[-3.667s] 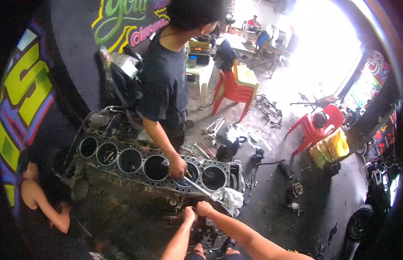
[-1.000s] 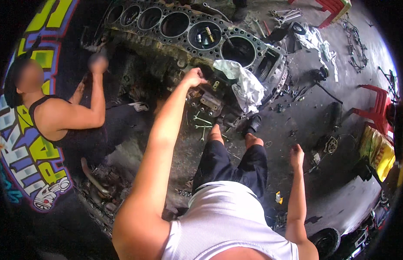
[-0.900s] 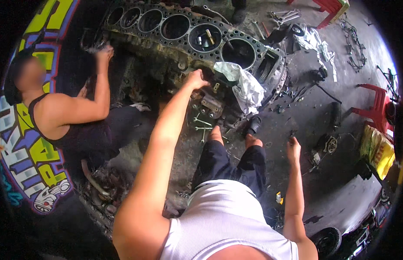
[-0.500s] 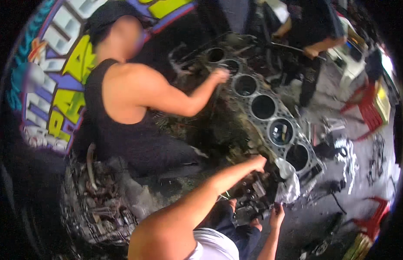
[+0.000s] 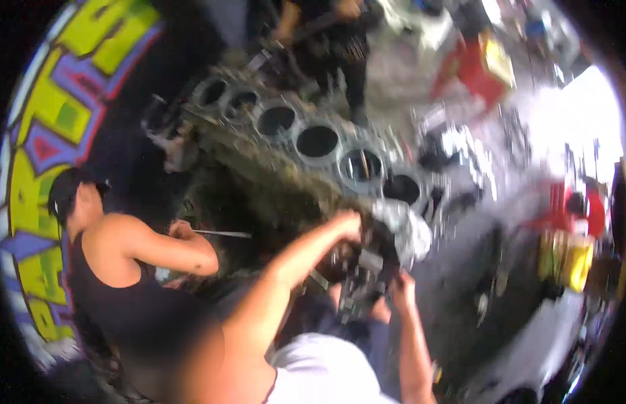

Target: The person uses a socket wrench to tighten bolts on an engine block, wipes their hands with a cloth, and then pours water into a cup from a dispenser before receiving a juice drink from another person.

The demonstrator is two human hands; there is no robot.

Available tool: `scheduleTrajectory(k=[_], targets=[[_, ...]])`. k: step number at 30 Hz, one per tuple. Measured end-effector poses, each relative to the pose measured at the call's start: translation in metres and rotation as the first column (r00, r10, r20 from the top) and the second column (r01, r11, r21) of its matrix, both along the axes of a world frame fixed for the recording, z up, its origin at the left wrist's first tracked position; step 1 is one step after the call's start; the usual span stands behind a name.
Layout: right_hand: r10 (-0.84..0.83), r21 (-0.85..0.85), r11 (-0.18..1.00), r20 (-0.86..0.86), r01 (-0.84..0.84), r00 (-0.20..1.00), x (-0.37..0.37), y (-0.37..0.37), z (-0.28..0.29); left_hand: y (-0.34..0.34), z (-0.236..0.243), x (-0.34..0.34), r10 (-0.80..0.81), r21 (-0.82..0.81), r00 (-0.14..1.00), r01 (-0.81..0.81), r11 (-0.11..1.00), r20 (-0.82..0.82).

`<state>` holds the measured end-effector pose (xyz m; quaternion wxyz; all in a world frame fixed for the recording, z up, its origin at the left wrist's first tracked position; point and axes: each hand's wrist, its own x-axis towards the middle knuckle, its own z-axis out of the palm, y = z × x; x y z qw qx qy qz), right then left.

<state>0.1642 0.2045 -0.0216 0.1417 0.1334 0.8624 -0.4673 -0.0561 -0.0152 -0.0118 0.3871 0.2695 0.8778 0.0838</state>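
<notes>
A large engine block point(image 5: 296, 174), with a row of several round cylinder bores, lies slantwise in front of me. My left hand point(image 5: 349, 226) is at the block's near end with its fingers curled closed; what it grips is hidden. My right hand point(image 5: 402, 288) is lower and to the right, fingers closed beside dark metal parts point(image 5: 367, 264); whatever it holds cannot be made out. Between the hands and the nearest bore, a crumpled whitish plastic sheet or bag point(image 5: 411, 232) drapes over the block's end. Motion smears the picture.
At left, a co-worker in a dark sleeveless top point(image 5: 118, 283) holds a thin metal rod point(image 5: 222, 233) beside the block. Another person's dark clothing point(image 5: 333, 50) shows beyond it. Red chairs point(image 5: 471, 74) and a yellow container point(image 5: 577, 262) stand at the right.
The view has swung right, shifting the block left. The co-worker's hand has left the bores and now shows with a rod at the block's side. My hands stay near the same end.
</notes>
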Motion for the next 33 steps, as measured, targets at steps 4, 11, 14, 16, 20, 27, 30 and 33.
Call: scheduleTrajectory(k=[4,11,14,16,20,27,30,33], targets=[[-0.048,0.001,0.999,-0.035,0.048,0.998,-0.007,-0.008,0.009,0.004,0.027,-0.033,-0.150,-0.149,0.982,0.132,0.980,-0.111],[-0.363,-0.108,0.927,-0.025,0.358,0.932,-0.045,-0.073,0.030,-0.014,-0.030,-0.064,-0.134,0.056,0.920,0.122,0.991,0.369],[-0.279,-0.008,0.959,-0.199,0.283,0.939,-0.108,-0.096,0.023,0.000,-0.028,-0.032,0.062,-0.069,0.997,-0.065,0.995,-0.047],[-0.134,0.182,0.975,0.035,0.125,0.990,-0.146,-0.111,0.031,-0.007,-0.029,-0.019,0.219,-0.070,0.976,-0.218,0.973,0.006],[-0.029,0.313,0.949,0.175,-0.028,0.984,-0.182,-0.141,0.027,-0.067,-0.063,0.003,0.294,0.509,0.857,-0.493,0.705,0.422],[0.591,0.249,0.727,0.246,-0.640,0.768,-0.232,-0.177,0.050,-0.134,-0.113,-0.010,0.334,0.350,0.406,-0.911,0.217,0.851],[0.623,0.265,0.675,0.295,-0.689,0.724,-0.221,-0.071,-0.034,0.007,-0.021,0.005,0.279,0.436,0.742,-0.607,0.664,0.609],[0.472,0.333,0.743,0.353,-0.580,0.808,-0.213,-0.128,0.000,-0.052,-0.057,0.017,0.415,0.386,0.610,-0.771,0.506,0.675]])
